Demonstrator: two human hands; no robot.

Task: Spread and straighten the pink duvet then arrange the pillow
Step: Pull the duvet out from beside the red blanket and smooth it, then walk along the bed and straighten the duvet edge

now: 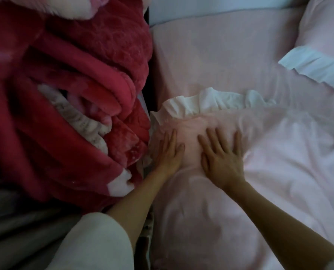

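Note:
The pink duvet (279,162) with a white ruffled edge (205,103) lies over the bed, its top left corner bunched near the bed's left side. My left hand (169,152) lies flat on that corner with straight fingers. My right hand (222,158) presses flat on the duvet just to the right, fingers spread. A pink pillow (325,26) with a white frill (314,67) sits at the upper right, partly cut off by the frame.
A pile of red plush blankets (68,94) is heaped to the left of the bed. The pink sheet (220,55) shows bare above the duvet's ruffle. A grey surface (16,221) lies at the lower left.

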